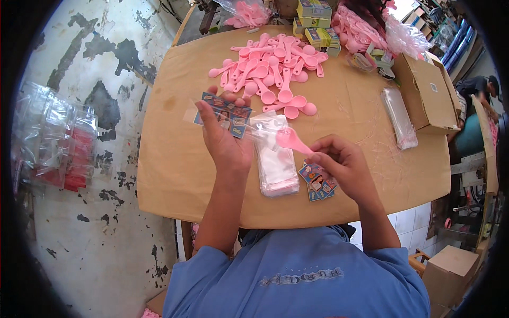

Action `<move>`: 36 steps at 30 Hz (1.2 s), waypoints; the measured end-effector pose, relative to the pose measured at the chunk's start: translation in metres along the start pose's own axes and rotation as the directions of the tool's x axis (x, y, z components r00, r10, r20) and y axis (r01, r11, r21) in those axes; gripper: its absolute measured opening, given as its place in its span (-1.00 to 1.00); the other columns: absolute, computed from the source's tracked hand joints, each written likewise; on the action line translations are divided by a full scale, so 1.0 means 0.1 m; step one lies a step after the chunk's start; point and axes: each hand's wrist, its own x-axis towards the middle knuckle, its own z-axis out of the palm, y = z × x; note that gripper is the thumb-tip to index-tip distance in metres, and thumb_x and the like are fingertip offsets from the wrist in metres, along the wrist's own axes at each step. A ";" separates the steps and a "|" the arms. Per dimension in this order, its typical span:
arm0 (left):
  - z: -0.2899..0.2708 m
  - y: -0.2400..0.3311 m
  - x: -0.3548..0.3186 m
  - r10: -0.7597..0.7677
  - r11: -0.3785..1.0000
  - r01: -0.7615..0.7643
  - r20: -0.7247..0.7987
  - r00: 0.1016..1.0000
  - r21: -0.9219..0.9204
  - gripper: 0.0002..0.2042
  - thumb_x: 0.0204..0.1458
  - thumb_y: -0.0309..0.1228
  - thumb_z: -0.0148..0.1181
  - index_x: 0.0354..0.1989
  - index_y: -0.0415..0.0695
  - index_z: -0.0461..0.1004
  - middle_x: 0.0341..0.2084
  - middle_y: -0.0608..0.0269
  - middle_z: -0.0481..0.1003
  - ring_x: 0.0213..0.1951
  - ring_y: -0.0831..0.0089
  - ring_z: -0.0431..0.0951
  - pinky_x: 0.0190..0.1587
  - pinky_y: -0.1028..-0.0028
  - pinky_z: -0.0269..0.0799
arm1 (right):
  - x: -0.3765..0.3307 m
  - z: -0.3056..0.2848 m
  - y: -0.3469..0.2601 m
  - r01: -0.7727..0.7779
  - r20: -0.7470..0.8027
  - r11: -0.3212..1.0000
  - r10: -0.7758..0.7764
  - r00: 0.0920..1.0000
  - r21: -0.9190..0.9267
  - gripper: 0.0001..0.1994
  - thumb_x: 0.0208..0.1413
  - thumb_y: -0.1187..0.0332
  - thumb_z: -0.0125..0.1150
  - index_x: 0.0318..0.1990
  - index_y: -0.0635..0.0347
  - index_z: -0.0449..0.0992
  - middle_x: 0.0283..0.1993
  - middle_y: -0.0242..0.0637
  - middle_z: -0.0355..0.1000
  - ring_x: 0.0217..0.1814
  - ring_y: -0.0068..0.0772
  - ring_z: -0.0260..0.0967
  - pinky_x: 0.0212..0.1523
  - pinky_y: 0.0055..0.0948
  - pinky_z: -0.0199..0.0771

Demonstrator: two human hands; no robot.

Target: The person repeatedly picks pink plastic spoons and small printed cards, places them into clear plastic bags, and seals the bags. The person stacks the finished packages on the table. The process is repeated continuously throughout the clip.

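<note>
My left hand (229, 149) is closed on a colourful printed card (227, 115) and a clear plastic bag around or against it; which of the two I cannot tell. Between thumb and fingers of my right hand (342, 165) is the handle of a pink plastic spoon (290, 140). Its round bowl points left, by the loose end of the clear plastic. Below the spoon, a stack of clear plastic bags (279, 170) lies on the table. Several printed cards (318, 183) lie beside that stack, partly under my right hand.
A heap of pink spoons (275, 66) covers the far middle of the brown table (175, 127). Bundled card stacks (322, 38) stand behind it. At right are another bag stack (398, 119) and a cardboard box (424, 93). Plastic packets (55, 138) hang at the left wall. Another person (477, 93) works far right.
</note>
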 end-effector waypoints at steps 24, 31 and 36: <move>0.27 -0.34 -0.51 -0.556 0.825 0.565 0.161 0.816 -0.011 -0.56 0.41 -0.20 -0.01 0.34 -0.17 0.26 0.16 0.02 0.47 0.15 0.24 0.54 0.25 0.19 0.48 | 0.00 0.04 0.04 0.696 -0.034 0.527 -0.808 0.588 -0.488 -0.61 0.05 0.41 0.45 0.06 0.15 0.57 0.22 -0.03 0.44 0.31 -0.08 0.34 0.23 -0.21 0.34; 0.33 -0.25 -0.45 -0.654 0.751 0.660 0.170 0.737 0.026 -0.54 0.40 -0.21 0.00 0.36 -0.21 0.25 0.30 -0.02 0.38 0.35 0.18 0.37 0.36 0.17 0.33 | 0.02 -0.18 -0.05 0.580 0.057 0.445 -0.759 0.649 -0.682 -0.62 0.01 0.48 0.32 0.01 -0.14 0.71 0.44 -0.17 0.30 0.45 0.05 0.22 0.41 -0.06 0.23; 0.26 -0.26 -0.55 -0.742 0.664 0.744 0.198 0.641 0.075 -0.53 0.41 -0.19 -0.04 0.36 -0.22 0.26 0.24 0.04 0.43 0.21 0.28 0.50 0.30 0.22 0.42 | 0.11 0.01 -0.07 0.625 0.215 0.294 -0.764 0.608 -0.724 -0.57 0.02 0.54 0.26 0.00 -0.26 0.71 0.44 -0.18 0.30 0.55 0.04 0.11 0.41 -0.15 0.25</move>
